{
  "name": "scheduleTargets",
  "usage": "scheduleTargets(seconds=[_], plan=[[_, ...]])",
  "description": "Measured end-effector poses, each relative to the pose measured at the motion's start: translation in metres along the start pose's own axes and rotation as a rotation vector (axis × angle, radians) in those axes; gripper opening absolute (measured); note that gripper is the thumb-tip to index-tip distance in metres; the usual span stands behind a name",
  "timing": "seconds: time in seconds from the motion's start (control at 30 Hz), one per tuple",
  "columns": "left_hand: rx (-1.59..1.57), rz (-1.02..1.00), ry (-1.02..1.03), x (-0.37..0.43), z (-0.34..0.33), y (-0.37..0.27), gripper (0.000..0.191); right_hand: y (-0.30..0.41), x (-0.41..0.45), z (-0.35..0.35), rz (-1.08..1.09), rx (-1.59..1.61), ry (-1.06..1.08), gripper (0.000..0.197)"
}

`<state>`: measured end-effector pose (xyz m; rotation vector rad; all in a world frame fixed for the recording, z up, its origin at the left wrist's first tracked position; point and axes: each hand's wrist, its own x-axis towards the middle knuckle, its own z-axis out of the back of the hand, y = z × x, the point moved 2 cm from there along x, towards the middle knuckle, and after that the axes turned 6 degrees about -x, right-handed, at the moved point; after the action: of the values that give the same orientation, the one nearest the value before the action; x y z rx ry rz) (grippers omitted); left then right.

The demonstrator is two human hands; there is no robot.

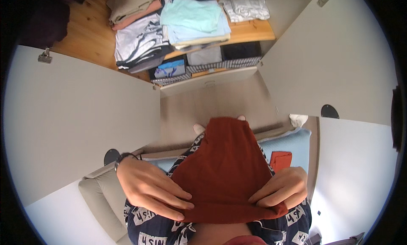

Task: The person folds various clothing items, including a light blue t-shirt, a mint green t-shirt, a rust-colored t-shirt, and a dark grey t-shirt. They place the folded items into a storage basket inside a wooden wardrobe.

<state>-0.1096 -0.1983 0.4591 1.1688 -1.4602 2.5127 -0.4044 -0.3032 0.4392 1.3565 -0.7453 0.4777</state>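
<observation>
A rust-red cloth garment [225, 162] lies over my lap, its far end narrowing beyond my knees and its near edge folded over in a band. At the left end of that band my left hand [152, 187] rests with its fingers on the fabric; the thumb is hidden. My right hand [281, 189] has its fingers curled on the right end of the band, where a corner of cloth bunches under them. A folded orange-red cloth [280, 160] lies on the light blue bed cover [299, 146], just beyond my right hand.
An open wardrobe stands ahead, its left door [86, 118] and right door [337, 60] swung wide. Folded clothes [194, 19] are stacked on its wooden shelf [86, 32], above checked fabric boxes [222, 64]. A beige cushion [105, 200] is at the left, a white cloth [298, 119] at the right.
</observation>
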Motion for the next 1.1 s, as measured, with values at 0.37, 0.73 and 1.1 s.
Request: scheduleTargets(seconds=[0.37, 0.73, 1.1], plan=[[-0.356, 0.421, 0.020, 0.002, -0.043, 0.196, 0.054, 0.000, 0.008, -0.008, 0.112, -0.104, 0.143, 0.038], [-0.021, 0.523, -0.163, -0.031, -0.071, 0.226, 0.052, -0.100, -0.073, 0.043, -0.920, -0.082, -1.016, 0.015], [-0.141, 0.599, -0.299, -0.046, -0.083, 0.225, 0.057, -0.142, -0.151, -0.012, -1.240, 0.549, -0.979, 0.082]])
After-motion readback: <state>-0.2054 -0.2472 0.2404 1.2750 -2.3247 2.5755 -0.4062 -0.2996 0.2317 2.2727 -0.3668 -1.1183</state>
